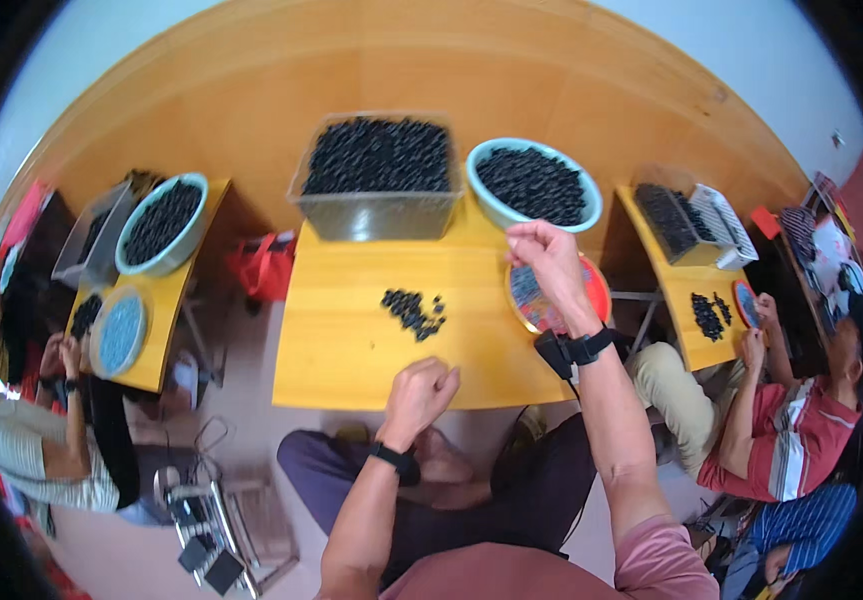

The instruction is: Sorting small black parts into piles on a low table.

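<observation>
My left hand (417,398) is held over the near edge of the yellow table (331,340), its fingers curled closed. Whatever it may hold is hidden. My right hand (551,262) is raised above a round red-rimmed tray (599,290) and just in front of a pale blue basin (483,203). Thumb and fingers are pinched together there, and anything between them is too small to make out. The basin is full of small black pieces (531,182). A loose cluster of similar black pieces (413,312) lies mid-table, ahead of my left hand.
A clear plastic bin (376,218) heaped with black pieces stands at the back of the table. Co-workers sit at side tables to the left (179,300) and right (666,290), with similar containers. A red bag (266,265) hangs left of my table.
</observation>
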Motion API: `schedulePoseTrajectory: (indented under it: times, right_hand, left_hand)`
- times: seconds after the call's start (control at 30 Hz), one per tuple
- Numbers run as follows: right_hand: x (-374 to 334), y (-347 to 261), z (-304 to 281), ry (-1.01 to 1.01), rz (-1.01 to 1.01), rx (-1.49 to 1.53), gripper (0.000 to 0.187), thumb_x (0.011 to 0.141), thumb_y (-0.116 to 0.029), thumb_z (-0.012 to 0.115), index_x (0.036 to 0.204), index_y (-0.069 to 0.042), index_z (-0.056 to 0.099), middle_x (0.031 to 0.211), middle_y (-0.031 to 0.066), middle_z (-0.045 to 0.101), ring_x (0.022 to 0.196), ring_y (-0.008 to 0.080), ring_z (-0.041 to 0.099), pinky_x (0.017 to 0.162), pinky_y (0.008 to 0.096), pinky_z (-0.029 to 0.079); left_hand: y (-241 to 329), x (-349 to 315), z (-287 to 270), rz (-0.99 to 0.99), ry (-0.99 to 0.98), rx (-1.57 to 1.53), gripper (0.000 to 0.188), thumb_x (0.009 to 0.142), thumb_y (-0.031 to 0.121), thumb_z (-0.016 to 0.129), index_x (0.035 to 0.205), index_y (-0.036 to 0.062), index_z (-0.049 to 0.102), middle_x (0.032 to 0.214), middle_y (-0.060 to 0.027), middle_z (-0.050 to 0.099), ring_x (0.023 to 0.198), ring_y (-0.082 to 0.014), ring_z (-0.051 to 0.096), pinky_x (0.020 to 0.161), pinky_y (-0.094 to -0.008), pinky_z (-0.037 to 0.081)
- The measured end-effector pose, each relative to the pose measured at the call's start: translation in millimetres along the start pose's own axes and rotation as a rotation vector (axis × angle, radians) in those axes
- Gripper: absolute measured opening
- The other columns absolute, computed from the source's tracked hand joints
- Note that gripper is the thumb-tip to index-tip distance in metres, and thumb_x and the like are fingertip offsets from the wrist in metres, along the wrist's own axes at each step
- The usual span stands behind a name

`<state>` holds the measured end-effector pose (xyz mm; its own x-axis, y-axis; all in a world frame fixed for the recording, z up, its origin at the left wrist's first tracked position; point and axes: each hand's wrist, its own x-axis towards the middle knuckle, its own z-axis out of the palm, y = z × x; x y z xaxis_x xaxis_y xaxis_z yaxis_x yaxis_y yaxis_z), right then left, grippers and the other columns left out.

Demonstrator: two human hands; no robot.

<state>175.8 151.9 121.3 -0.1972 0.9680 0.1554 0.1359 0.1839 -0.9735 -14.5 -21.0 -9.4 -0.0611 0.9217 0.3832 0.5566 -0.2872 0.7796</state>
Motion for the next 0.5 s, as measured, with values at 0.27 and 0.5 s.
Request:
schedulePoseTrajectory:
  times: [0.27,0.5]
  right_hand:
    - [-40.0,52.8,69.7,-0.293,-0.286,-0.578,0.013,0.084,-0.008,0.067,0.093,-0.001,0.074,0.086,0.0148,0.072,0.075,0.0258,0.070,0.070,0.0362,0.055]
    - [-26.4,46.6,97.0,-0.330,-0.313,-0.808,0.015,0.085,-0.007,0.059,0.087,-0.005,0.074,0.091,0.0182,0.071,0.086,0.0393,0.068,0.078,0.0495,0.054]
  left_hand:
    - [3.3,5.3,3.3,0.031,-0.023,0.019,0.025,0.085,0.006,0.067,0.066,-0.0034,0.054,0.069,-0.0190,0.055,0.064,-0.0382,0.059,0.060,-0.0440,0.049]
    - [7.2,4.0,-0.1,0.043,0.012,0.008,0.024,0.082,0.007,0.067,0.065,-0.0032,0.055,0.070,-0.0190,0.056,0.065,-0.0385,0.059,0.061,-0.0445,0.049]
